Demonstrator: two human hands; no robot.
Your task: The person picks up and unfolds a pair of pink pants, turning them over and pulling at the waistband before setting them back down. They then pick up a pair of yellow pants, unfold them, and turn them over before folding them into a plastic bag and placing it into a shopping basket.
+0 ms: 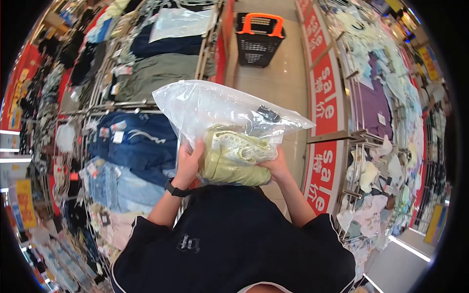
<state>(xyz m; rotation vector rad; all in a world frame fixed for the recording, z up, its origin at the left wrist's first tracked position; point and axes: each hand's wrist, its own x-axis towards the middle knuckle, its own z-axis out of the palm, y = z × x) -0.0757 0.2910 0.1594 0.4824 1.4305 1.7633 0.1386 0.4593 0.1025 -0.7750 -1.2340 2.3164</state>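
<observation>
A clear plastic bag [195, 105] is held in front of my body, with a folded yellow-green garment [229, 168] in its lower part. White eyelet-like trim shows on the garment, and a small black tag [268, 114] lies near the bag's upper right. My left hand [189, 158] grips the bag's left side, thumb on the front. On the opposite side my right hand [277, 167] holds the lower right edge, its fingers partly hidden behind the bag. The bag's upper part stands up loosely, wider than the garment.
A black shopping basket [259, 46] with an orange handle stands on the tiled aisle floor ahead. Racks at left hold navy trousers [141, 146], light jeans [115, 183] and a grey-green garment [159, 75]. At right, red sale signs [320, 93] edge another clothes-filled rack.
</observation>
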